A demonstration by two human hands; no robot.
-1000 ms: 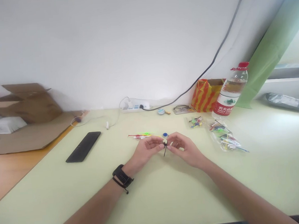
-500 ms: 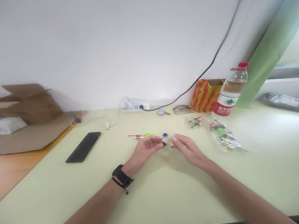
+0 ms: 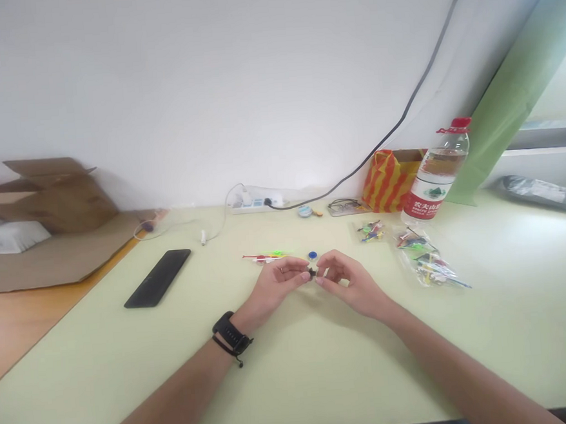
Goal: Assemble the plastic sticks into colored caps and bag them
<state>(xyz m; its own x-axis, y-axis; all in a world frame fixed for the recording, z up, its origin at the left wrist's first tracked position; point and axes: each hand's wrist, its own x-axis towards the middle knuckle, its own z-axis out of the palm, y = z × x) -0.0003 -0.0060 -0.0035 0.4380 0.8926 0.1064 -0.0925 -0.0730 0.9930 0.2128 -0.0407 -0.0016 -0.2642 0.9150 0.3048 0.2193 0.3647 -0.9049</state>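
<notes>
My left hand (image 3: 280, 280), with a black watch (image 3: 232, 334) on its wrist, pinches a small black plastic piece (image 3: 312, 272) between thumb and fingers. My right hand (image 3: 348, 281) is curled close beside it, thumb and fingertips meeting at the piece's right side. Whatever the right fingertips pinch is too small and hidden to name. Just beyond the fingertips lies a small round blue part (image 3: 312, 256) on the table. Behind the left hand are thin red, white and green plastic parts (image 3: 264, 258).
Bags of coloured plastic parts (image 3: 426, 258) lie at right, near a water bottle (image 3: 435, 175) and a striped bag (image 3: 388, 182). A black phone-like slab (image 3: 158, 279) lies at left. A power strip (image 3: 256, 201) sits against the wall; a cardboard box (image 3: 63, 195) stands far left.
My right hand has moved left and turned, bringing its fingertips to the black piece. The left hand has stayed nearly still. The blue bit by my right fingers is now out of sight.
</notes>
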